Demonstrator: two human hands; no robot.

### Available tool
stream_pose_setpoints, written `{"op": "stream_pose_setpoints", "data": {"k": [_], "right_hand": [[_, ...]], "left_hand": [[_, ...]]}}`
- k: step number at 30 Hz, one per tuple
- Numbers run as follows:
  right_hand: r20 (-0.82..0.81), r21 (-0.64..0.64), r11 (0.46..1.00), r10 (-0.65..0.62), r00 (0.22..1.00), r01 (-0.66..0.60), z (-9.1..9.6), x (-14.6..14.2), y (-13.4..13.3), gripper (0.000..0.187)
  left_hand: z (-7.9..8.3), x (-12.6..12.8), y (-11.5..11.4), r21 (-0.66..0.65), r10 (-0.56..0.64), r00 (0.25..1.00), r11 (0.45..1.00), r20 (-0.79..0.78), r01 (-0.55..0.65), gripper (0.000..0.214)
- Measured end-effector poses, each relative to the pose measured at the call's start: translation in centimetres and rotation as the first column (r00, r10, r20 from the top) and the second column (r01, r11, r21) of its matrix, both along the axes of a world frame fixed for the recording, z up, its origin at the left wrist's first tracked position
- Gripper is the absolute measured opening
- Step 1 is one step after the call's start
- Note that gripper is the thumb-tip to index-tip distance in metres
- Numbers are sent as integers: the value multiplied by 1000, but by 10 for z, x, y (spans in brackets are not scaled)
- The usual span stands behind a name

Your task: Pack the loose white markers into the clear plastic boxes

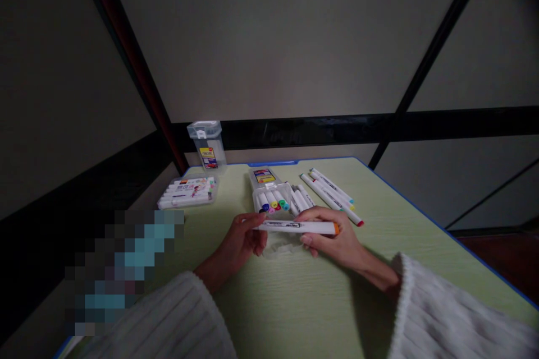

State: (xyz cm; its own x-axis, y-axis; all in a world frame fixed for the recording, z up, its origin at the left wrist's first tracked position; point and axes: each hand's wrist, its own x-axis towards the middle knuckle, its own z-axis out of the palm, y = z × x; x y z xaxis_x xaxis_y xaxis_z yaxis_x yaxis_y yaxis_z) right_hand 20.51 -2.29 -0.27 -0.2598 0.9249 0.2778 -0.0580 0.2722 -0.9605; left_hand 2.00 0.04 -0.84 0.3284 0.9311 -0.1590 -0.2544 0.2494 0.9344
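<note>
Both hands hold one white marker with an orange cap [301,228] level above the pale green table [295,303]. My left hand [240,244] pinches the marker's left end. My right hand [332,238] wraps its fingers over the right part near the orange cap. Just behind the hands lies an open clear case [269,193] with several markers showing coloured caps. A clear lid [280,247] seems to lie on the table under the hands.
Loose white markers [332,193] lie to the right of the case. A flat clear box of markers [189,190] lies at the left, and an upright clear box [207,146] stands behind it. A blurred patch covers the lower left. A wall with dark bars is behind.
</note>
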Motion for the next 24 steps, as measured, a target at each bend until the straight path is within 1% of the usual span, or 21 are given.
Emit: {"op": "stream_pose_setpoints", "data": {"k": [3,7,16,24], "right_hand": [[-4,-4,1000,12,1000,-12,0,-1,-2,23],[0,28,1000,8,1000,-8,-1,-1,-3,21],[65,172,983,-83,994,71,-9,0,-7,18],[-17,269,952,-149,989,148,-16,-3,-7,15]], "left_hand": [[-1,1,0,15,29,999,999,-16,-29,36],[-2,2,0,35,48,998,998,-43,-46,39],[-1,1,0,124,75,987,991,-141,-58,37],[-1,4,-3,242,148,968,965,-202,-97,35]]}}
